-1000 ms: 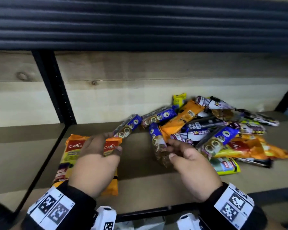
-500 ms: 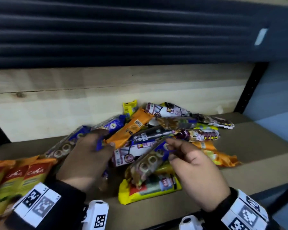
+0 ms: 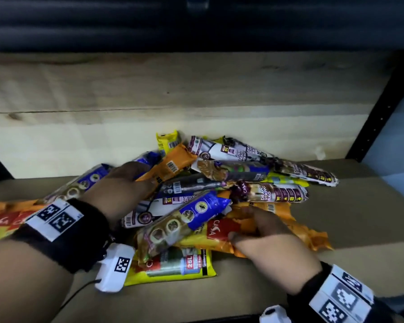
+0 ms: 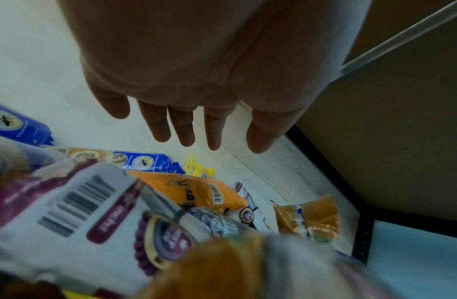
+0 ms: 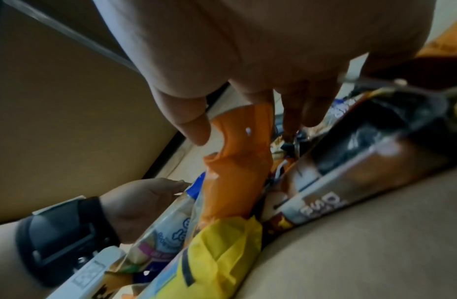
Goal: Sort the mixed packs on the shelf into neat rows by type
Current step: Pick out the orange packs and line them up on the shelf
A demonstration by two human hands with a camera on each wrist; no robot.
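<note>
Packs (image 3: 210,192) lie in a mixed heap mid-shelf, against the back board (image 3: 173,117).

R hand (image 3: 266,238): fingers (image 5: 194,125) curl onto an orange pack (image 3: 222,231) w/ red CASA label at the heap's front-right edge; thumb on the label, grasping it. Wrist view shows an orange pack end (image 5: 237,165) between thumb and fingers.

L hand (image 3: 124,183): fingers (image 4: 181,129) straight and spread, released, holding nothing; hand sits over the heap's left side, above a blue coil pack (image 3: 84,185) and next to an orange barcode pack (image 3: 170,169).

Vs 0.5 s ago: R hand has let go of the blue coil pack it was pinching; that pack (image 3: 184,220) now lies diagonally on the heap's front. R hand dropped lower-right to the CASA pack. L hand moved further back into the heap. Camera closer.

Outward: yellow 25L pack (image 3: 180,264) at the front under the coil pack; drawstring-bag rolls (image 3: 273,192) on the right; sorted orange packs (image 3: 0,224) at the far left edge; shelf (image 3: 336,264).
</note>
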